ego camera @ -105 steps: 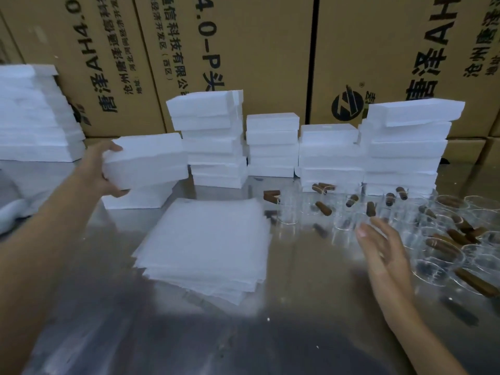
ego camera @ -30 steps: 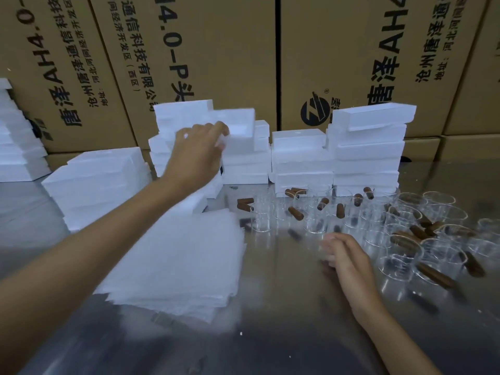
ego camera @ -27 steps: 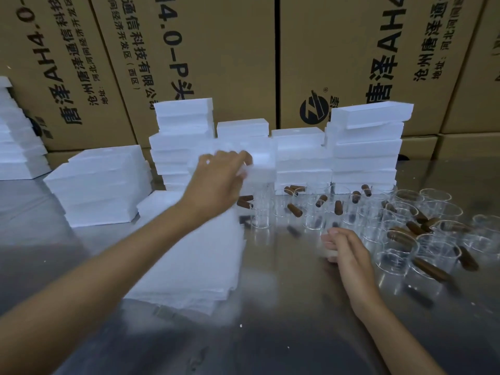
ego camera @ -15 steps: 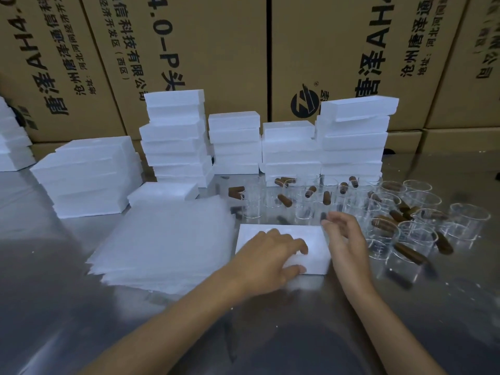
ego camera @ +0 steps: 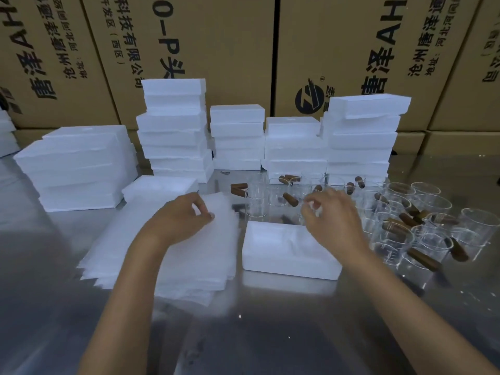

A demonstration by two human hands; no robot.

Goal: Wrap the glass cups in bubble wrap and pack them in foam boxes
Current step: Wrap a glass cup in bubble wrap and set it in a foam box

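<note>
An open white foam box (ego camera: 281, 253) with a moulded hollow lies on the metal table in front of me. To its left sits a stack of bubble wrap sheets (ego camera: 189, 255). My left hand (ego camera: 178, 220) is over the stack's far end, thumb and forefinger pinching the top sheet's edge. My right hand (ego camera: 335, 223) hovers with curled fingers above the box's far right corner, close to the glass cups (ego camera: 422, 234). Something pale shows at its fingertips, and I cannot tell if it holds anything. Several clear cups with brown handles stand to the right and behind the box.
Stacks of white foam boxes (ego camera: 357, 139) line the back of the table (ego camera: 270, 334), with a lower stack (ego camera: 78, 169) at the left and a single foam piece (ego camera: 159, 185) behind the wrap. Large printed cardboard cartons (ego camera: 216, 50) form a wall behind.
My left hand took a foam box from the back stacks, set it down in front of me, then moved left onto the bubble wrap. My right hand has lifted off the box's right edge.
</note>
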